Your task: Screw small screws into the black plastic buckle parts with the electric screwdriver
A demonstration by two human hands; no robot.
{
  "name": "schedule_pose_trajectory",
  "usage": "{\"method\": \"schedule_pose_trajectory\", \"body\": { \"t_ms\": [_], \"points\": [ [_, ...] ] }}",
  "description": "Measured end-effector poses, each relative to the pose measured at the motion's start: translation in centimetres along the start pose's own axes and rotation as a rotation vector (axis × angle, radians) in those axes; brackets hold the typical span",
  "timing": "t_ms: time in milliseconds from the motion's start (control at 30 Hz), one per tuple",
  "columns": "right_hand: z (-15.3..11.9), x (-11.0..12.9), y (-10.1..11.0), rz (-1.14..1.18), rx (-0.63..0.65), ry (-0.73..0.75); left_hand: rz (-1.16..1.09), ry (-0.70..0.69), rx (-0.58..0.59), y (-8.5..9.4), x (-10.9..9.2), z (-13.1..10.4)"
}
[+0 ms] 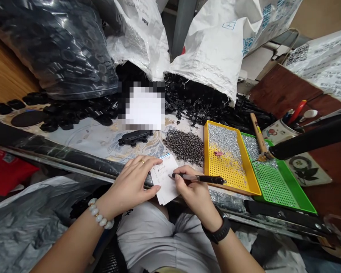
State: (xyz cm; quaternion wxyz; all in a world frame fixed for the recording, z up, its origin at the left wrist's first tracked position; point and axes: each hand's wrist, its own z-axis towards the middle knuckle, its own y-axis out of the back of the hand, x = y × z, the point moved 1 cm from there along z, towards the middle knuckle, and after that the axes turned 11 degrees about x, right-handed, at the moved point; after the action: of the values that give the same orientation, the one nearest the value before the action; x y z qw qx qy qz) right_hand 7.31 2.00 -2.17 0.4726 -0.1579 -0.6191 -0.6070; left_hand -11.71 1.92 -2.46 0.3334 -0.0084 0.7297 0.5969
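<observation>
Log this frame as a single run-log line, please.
left hand steadies small notepad | right hand holds pen, tip on the pad | yellow tray and screw pile beside

A cluttered table [96, 140] under a patterned cloth fills the space, wooden floor [2, 76] past its left edge. White woven sacks [216, 49] and a clear bag [59, 45] crowd the far edge.
</observation>
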Motion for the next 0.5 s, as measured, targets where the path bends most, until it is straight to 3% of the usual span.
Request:
{"method": "schedule_pose_trajectory", "body": {
  "t_ms": [500],
  "points": [
    [-0.08,-0.14,-0.02,0.001,-0.015,0.002,0.0,0.015,0.017,-0.09,0.06,0.02]
  ]
}}
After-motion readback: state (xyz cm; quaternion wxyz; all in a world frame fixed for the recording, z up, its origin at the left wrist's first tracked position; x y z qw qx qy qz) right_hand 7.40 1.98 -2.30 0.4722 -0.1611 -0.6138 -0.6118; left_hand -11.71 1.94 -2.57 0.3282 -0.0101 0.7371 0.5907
